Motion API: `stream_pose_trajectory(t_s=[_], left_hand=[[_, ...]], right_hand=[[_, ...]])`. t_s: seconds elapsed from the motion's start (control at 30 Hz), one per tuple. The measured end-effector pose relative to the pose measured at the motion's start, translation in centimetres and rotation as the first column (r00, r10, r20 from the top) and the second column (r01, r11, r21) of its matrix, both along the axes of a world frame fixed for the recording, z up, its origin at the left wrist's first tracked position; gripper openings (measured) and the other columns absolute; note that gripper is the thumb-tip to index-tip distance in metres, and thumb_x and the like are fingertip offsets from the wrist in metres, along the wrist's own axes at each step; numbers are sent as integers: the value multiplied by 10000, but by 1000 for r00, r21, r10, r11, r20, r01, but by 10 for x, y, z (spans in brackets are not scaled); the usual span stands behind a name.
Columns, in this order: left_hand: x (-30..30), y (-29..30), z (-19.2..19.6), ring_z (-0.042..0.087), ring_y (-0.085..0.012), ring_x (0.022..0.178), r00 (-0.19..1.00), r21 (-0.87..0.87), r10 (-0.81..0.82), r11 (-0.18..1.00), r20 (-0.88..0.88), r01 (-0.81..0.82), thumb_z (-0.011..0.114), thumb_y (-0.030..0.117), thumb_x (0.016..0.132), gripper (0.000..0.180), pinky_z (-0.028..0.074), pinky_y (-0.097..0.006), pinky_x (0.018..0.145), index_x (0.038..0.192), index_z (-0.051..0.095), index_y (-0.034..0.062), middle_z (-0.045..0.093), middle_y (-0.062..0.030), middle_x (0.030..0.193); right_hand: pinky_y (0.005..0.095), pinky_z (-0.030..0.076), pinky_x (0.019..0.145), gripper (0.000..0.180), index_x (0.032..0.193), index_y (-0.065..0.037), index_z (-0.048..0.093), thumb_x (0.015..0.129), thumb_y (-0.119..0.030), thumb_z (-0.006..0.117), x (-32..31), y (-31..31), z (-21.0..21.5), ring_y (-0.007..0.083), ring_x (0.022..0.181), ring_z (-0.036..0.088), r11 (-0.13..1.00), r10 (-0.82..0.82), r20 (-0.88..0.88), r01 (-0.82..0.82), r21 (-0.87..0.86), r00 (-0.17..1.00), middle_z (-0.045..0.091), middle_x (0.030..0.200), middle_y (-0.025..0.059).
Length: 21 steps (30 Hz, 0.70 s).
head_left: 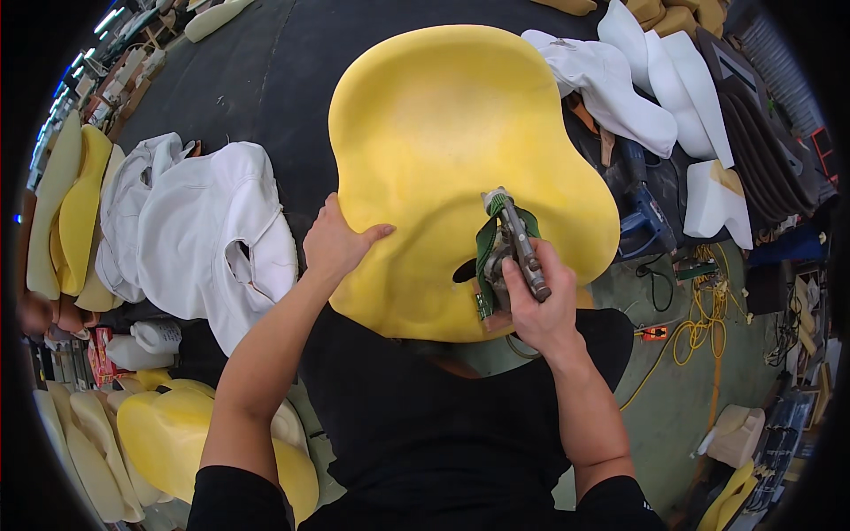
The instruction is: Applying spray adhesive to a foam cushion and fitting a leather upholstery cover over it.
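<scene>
A large yellow moulded foam seat cushion (pixel 460 133) lies in front of me, with a dark hole near its lower edge. My left hand (pixel 341 243) grips the cushion's left edge; the thumb is on top and some of the other fingers are hidden. My right hand (pixel 542 292) is closed around a grey metal hand tool with a green band (pixel 522 243). That tool is over the cushion's lower right part, beside the hole. Whether the tool touches the foam I cannot tell.
White fabric covers (pixel 208 226) lie left on the black work surface (pixel 292 80). A blue power tool (pixel 646 212) and white foam pieces (pixel 668 84) sit at right. Yellow cable (pixel 704 319) trails over the floor. More yellow foam (pixel 168 434) is stacked lower left.
</scene>
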<state>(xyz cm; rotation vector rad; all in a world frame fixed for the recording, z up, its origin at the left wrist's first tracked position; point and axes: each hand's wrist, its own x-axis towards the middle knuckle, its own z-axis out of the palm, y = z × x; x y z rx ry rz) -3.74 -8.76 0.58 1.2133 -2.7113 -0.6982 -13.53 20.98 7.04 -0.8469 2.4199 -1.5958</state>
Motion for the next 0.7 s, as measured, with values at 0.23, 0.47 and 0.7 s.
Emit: stream_pose_trajectory(t_s=[0.23,0.47,0.7], left_hand=[[2,1,-1,710,-396,1142,1000,-13,1,1000,-8,-1,868,706,707,985,572,-510,940,1342,513,42,680,-198,1279],[2,0,-3,709,-395,1148,1000,-16,-6,1000,-11,5,864,714,705,1000,570,-513,947,1359,509,45,677,-194,1286],[1,-2,-4,704,-390,1163,1000,-12,-4,1000,3,4,859,725,706,1017,568,-515,949,1372,498,47,676,-191,1293]], right_hand=[[323,488,575,177,1123,11,661,971,-72,698,10,-7,19,172,582,644,987,157,178,-148,-62,971,650,697,72],[317,483,558,152,1082,27,655,969,-66,692,6,-14,17,181,534,652,981,181,107,-172,-89,978,641,673,70],[331,478,546,157,1085,19,652,968,-77,695,-1,-2,15,190,519,654,979,202,108,-201,-20,973,632,654,74]])
